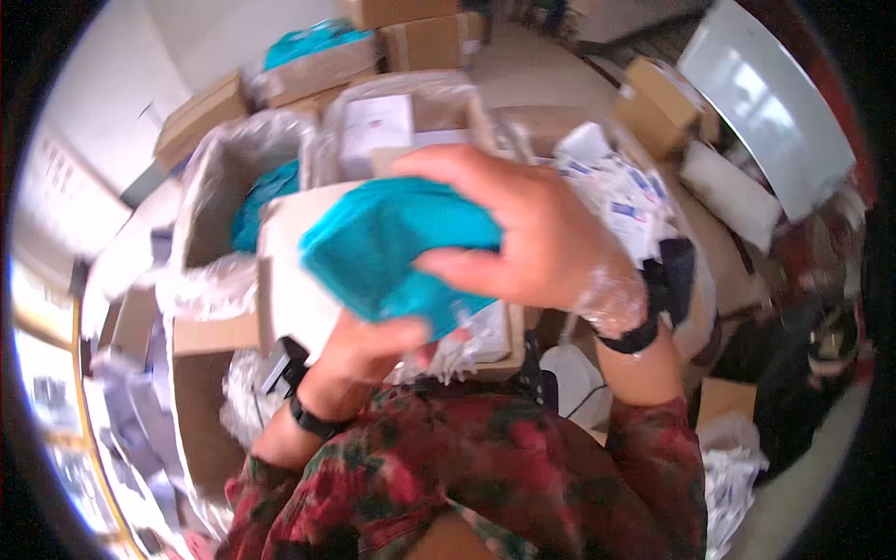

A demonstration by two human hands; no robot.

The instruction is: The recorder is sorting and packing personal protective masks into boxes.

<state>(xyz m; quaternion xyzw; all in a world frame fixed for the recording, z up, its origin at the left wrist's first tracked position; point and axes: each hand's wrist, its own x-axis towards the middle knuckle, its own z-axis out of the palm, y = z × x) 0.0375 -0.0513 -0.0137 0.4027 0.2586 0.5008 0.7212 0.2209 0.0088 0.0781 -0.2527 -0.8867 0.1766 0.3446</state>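
A turquoise piece of folded cloth point(401, 238) is held up in front of my chest, slightly blurred. My right hand point(523, 224) grips it from the right, fingers over the top and thumb across its near face. Below it, my left hand point(369, 350) closes on the lower edge, and its other fingers are partly hidden behind the cloth. A pale cardboard box surface point(294, 243) lies under and behind the cloth. Crumpled clear and white plastic point(453, 359) shows close to my left hand. Both wrists carry dark bands.
A plastic-lined box with turquoise cloth point(266, 201) stands at the left. Behind is another lined box with a white packet point(378, 126). White printed packets point(621, 196) fill a container at the right. Cartons point(429, 42) are stacked at the back, and a pale panel point(770, 103) leans far right.
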